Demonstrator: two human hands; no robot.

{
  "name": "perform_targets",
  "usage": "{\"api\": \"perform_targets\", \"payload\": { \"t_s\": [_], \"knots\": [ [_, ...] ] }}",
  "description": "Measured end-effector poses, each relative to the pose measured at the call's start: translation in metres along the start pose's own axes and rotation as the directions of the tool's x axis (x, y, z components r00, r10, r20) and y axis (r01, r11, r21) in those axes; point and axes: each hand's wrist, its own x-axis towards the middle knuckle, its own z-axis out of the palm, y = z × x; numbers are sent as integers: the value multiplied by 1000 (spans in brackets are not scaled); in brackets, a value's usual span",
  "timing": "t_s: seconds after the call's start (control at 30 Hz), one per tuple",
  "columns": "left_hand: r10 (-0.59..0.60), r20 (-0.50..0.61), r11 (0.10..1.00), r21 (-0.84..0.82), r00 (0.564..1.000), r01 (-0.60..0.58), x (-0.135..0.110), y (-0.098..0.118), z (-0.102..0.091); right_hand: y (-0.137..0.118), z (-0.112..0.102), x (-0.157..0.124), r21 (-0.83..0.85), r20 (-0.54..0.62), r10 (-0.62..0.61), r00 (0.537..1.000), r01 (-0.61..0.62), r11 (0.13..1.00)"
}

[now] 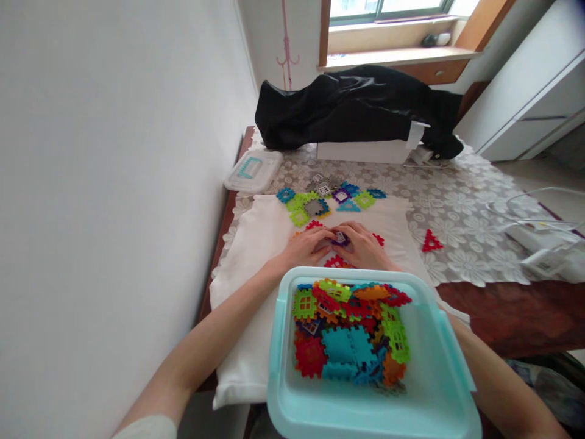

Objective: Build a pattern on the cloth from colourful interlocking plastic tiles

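My left hand (307, 246) and my right hand (362, 244) meet over a white cloth (256, 256), fingers pinched together on a small purple interlocking tile (340, 238). Red tiles (337, 263) lie on the cloth under and around both hands. Close to me stands a turquoise plastic bin (429, 378) holding several colourful interlocking tiles (350, 332); it hides my right wrist. Beyond my hands a flat group of joined green, blue, grey and purple tiles (326, 201) lies at the cloth's far edge.
A lone red triangle tile (431, 241) lies on the floral tablecloth (457, 207) to the right. A clear lid (253, 171) rests at the far left. A black garment (356, 107) covers a white box (361, 151) at the back. White cables and adapters (543, 244) lie right.
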Motion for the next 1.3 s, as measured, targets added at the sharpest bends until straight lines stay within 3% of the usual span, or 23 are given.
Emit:
{"api": "perform_targets", "payload": {
  "t_s": [1.3],
  "knots": [
    [20,-3,1000,-1,1000,-20,0,-1,0,-4,-6,1,-33,69,-18,997,20,999]
  ]
}}
